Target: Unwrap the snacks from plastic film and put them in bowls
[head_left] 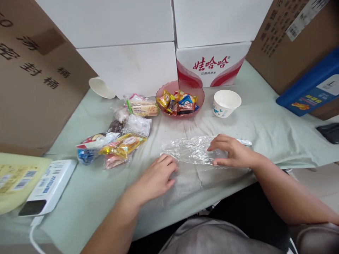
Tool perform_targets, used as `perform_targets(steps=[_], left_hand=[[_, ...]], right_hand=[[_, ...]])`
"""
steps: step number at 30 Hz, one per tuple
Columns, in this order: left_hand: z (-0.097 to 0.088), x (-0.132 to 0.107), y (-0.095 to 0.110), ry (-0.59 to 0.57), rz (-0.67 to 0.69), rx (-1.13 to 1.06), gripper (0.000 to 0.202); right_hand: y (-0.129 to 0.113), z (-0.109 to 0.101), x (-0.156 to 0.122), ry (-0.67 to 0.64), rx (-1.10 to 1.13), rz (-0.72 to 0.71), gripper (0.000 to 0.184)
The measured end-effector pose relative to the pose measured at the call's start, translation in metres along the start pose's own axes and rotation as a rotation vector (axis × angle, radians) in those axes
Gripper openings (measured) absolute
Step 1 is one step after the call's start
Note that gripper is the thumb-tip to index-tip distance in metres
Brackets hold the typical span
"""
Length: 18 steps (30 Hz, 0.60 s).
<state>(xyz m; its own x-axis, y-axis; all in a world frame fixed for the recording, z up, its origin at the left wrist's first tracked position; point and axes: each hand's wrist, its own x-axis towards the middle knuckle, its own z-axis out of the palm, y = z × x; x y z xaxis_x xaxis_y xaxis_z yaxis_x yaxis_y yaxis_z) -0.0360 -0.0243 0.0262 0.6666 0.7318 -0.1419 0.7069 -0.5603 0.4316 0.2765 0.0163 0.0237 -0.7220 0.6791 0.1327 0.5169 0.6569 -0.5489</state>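
Note:
A crinkled clear plastic bag (189, 150) lies flat across the cloth in front of me. My right hand (233, 151) is over its right end, the thumb and fingers apart with nothing visible between them. At the bag's lower left edge rests my left hand (160, 176), palm down, its fingers loosely bent and the thumb held away; it grips nothing. Behind my right hand a slim white object (245, 142) sticks out, too covered to name. Beyond the bag stands a pink glass bowl (161, 110) filled with wrapped snacks (182, 103).
Several packaged snacks (123, 144) are heaped on the left. A paper cup (226, 104) stands upright right of the bowl; another paper cup (100, 88) lies tipped by the boxes. White cartons (127, 68) wall off the back. A white corded device (50, 185) and blue container (312, 84) flank the table.

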Motion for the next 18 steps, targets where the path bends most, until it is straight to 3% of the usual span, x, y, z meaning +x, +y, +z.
perform_targets(steps=[2, 4, 8, 11, 15, 18], left_hand=[[0.003, 0.0, -0.006, -0.004, -0.024, 0.014, 0.011], [0.003, 0.0, -0.012, 0.005, -0.029, 0.027, 0.015], [-0.001, -0.002, -0.018, 0.015, -0.039, 0.048, 0.017], [-0.011, -0.006, -0.017, -0.007, -0.066, 0.013, 0.014], [-0.021, -0.011, -0.018, -0.035, -0.235, -0.028, 0.009], [-0.019, -0.006, -0.023, 0.003, -0.344, 0.021, 0.011]], right_hand=[[-0.001, -0.005, -0.003, -0.187, -0.007, 0.002, 0.041], [-0.003, -0.004, -0.006, -0.284, -0.078, 0.023, 0.042], [-0.01, 0.002, -0.01, -0.282, -0.183, 0.044, 0.041], [-0.016, 0.002, -0.013, -0.258, -0.165, 0.023, 0.026], [-0.018, -0.003, -0.016, -0.245, -0.025, 0.017, 0.015], [-0.012, -0.002, -0.014, -0.209, 0.012, 0.164, 0.022]])
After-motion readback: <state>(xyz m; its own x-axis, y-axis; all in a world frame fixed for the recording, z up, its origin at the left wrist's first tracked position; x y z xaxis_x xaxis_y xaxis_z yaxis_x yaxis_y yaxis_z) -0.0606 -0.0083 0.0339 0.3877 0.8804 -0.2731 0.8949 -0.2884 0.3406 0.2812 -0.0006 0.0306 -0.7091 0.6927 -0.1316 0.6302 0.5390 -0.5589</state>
